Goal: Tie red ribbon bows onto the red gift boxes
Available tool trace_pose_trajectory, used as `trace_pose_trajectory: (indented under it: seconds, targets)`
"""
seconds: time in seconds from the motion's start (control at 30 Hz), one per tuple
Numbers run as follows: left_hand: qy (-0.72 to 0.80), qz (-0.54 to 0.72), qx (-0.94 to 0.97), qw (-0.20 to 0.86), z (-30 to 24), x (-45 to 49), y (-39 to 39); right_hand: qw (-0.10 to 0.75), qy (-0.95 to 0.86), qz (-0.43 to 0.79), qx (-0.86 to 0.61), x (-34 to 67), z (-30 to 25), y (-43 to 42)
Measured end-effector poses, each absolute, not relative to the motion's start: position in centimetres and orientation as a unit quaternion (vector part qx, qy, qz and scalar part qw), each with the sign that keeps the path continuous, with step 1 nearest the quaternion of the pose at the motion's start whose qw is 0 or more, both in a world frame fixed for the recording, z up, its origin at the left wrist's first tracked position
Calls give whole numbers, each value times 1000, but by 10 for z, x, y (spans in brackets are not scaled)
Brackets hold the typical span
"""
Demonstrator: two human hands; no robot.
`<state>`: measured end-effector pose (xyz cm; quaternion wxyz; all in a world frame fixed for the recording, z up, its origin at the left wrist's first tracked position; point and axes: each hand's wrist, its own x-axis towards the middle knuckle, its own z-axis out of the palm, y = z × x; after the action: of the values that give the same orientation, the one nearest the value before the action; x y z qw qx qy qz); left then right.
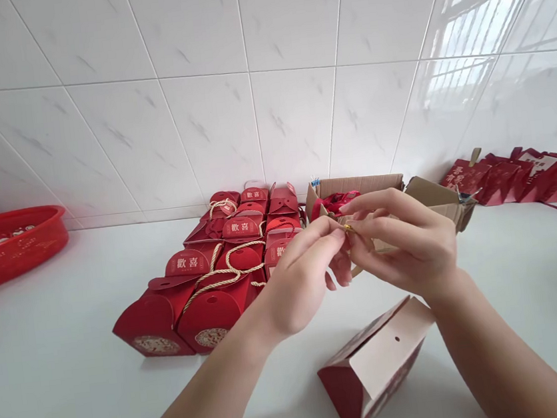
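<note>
My left hand [302, 277] and my right hand [406, 245] meet above the white counter, fingertips pinched together on a small gold piece [348, 228], perhaps the tip of a cord. A beige cord end [357, 269] shows below the fingers. Under the hands lies an open red gift box [377, 365] on its side, its pale inside and a punched hole facing up. Left of my hands stand rows of finished red gift boxes [207, 291] with twisted beige rope handles.
An open cardboard carton [422, 196] with red items sits behind my hands. Flat red box blanks [521, 174] lie at the right by the tiled wall. A red plastic basin [8, 246] stands at the far left on the white counter [60, 368].
</note>
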<state>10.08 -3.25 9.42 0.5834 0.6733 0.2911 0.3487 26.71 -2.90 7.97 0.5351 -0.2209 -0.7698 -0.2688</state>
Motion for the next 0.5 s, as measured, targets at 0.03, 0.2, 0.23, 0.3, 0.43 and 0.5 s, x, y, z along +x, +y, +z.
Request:
trace_pose_trajectory:
  seconds: [0.03, 0.2, 0.23, 0.3, 0.43, 0.5]
  targets:
    - [293, 347, 676, 580, 94, 101, -33, 534, -771, -267, -222, 267, 79, -29]
    - [284, 367, 667, 583, 93, 103, -30, 510, -780, -269, -241, 268, 77, -28]
    - [284, 373, 661, 586, 94, 103, -28, 508, -781, -269, -244, 268, 77, -29]
    - [282, 384, 649, 593, 94, 102, -26, 509, -781, -268, -244, 269, 77, -29]
    - [291, 398, 640, 590, 97, 98, -24, 507, -798, -214, -244, 270, 78, -30]
    - [302, 398, 647, 576, 99, 95, -24, 504, -812, -154, -253, 271, 80, -32]
